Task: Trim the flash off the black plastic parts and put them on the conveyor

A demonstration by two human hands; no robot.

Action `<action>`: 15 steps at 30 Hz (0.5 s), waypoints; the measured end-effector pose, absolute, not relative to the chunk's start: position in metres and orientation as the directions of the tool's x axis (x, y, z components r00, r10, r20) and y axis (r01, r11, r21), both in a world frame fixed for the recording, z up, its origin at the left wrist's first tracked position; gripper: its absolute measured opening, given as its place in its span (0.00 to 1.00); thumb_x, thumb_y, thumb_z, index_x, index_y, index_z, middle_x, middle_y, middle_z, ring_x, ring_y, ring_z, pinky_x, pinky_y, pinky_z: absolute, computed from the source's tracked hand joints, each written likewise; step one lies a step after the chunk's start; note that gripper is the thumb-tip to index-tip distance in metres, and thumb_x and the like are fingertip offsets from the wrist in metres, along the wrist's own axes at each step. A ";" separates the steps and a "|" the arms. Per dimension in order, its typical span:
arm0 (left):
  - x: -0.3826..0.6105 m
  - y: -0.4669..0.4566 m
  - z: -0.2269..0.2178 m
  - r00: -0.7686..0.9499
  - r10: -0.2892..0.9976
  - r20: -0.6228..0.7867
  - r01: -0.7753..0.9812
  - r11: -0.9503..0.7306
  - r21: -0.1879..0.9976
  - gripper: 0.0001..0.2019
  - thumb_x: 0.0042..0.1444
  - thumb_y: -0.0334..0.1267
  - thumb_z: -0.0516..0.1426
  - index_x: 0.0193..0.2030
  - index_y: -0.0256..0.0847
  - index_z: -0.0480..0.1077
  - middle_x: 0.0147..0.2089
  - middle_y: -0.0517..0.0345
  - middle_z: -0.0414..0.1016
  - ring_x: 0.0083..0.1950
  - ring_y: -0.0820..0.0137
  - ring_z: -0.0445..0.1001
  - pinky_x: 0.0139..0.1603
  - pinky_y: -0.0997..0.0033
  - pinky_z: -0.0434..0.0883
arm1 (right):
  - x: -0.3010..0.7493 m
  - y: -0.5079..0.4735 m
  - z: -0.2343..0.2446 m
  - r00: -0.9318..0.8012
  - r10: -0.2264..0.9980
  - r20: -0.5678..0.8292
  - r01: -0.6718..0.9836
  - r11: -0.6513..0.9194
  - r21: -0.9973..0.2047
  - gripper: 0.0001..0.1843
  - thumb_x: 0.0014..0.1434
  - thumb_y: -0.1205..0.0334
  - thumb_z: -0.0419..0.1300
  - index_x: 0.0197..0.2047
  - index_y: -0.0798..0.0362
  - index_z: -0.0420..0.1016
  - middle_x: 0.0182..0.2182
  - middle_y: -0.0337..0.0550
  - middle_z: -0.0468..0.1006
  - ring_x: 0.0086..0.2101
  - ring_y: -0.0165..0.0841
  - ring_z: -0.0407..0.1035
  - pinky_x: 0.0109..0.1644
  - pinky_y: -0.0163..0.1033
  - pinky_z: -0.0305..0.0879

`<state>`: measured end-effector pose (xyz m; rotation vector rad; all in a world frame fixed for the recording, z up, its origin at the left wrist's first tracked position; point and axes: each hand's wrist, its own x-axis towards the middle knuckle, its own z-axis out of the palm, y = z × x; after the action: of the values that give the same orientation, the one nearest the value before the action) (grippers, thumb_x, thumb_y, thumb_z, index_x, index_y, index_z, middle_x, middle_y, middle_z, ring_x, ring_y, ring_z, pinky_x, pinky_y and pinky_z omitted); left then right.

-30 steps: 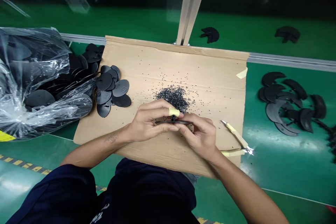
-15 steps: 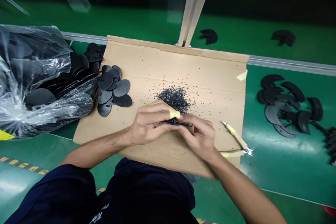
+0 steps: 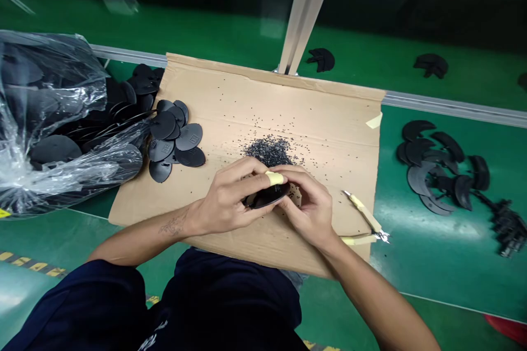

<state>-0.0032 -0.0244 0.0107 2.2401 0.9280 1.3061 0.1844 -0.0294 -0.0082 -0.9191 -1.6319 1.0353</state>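
A black plastic disc point(image 3: 265, 196) is being held between both of the person's hands, tilted slightly and sitting over the lower middle of a flattened cardboard sheet point(image 3: 267, 104), just below a heap of black plastic granules point(image 3: 269, 152). The left hand point(image 3: 230, 197) is grasping the disc from its left side, with its fingers curling over the top and a cream tape wrap point(image 3: 274, 177) sitting on the index finger. The right hand point(image 3: 308, 203) is gripping the opposite side, its fingers bending around the disc and touching the left hand. Loose black specks point(image 3: 329, 137) are scattering across the cardboard. Side cutters point(image 3: 364, 218) with cream-taped handles are lying near its right edge, just beside the right hand. Overlapping black discs point(image 3: 177, 140) are lying near its left edge, beside a clear plastic bag point(image 3: 53, 115) packed with more of them. Black crescent-shaped pieces point(image 3: 436, 170) are lying on the green belt point(image 3: 428, 263) beyond the right edge.
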 end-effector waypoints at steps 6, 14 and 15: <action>-0.002 -0.025 0.012 0.304 0.722 0.622 0.365 -0.691 0.624 0.14 0.64 0.39 0.65 0.53 0.38 0.74 0.38 0.55 0.76 0.38 0.72 0.75 0.38 0.71 0.77 | 0.186 -0.027 -0.005 -0.227 0.903 0.365 0.099 0.394 -0.914 0.06 0.65 0.62 0.64 0.45 0.49 0.82 0.45 0.49 0.84 0.45 0.38 0.79 0.50 0.48 0.78; -0.006 -0.021 0.013 0.349 0.725 0.594 0.311 -0.688 0.656 0.11 0.65 0.40 0.64 0.52 0.39 0.75 0.39 0.55 0.79 0.39 0.71 0.76 0.42 0.69 0.76 | 0.190 -0.026 -0.005 -0.263 0.823 0.503 0.161 0.551 -0.819 0.08 0.65 0.68 0.63 0.44 0.50 0.84 0.43 0.48 0.84 0.42 0.36 0.79 0.43 0.43 0.79; -0.006 -0.021 0.013 0.363 0.725 0.586 0.313 -0.687 0.656 0.11 0.66 0.39 0.63 0.52 0.39 0.75 0.39 0.55 0.79 0.39 0.71 0.76 0.42 0.69 0.76 | 0.190 -0.026 -0.007 -0.273 0.803 0.530 0.168 0.582 -0.795 0.09 0.65 0.69 0.63 0.46 0.50 0.83 0.43 0.49 0.84 0.42 0.36 0.79 0.43 0.43 0.80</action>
<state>-0.0065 -0.0210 0.0129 2.1929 0.9010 1.2715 0.1903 -0.0261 -0.0066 -0.7999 -1.7698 0.7601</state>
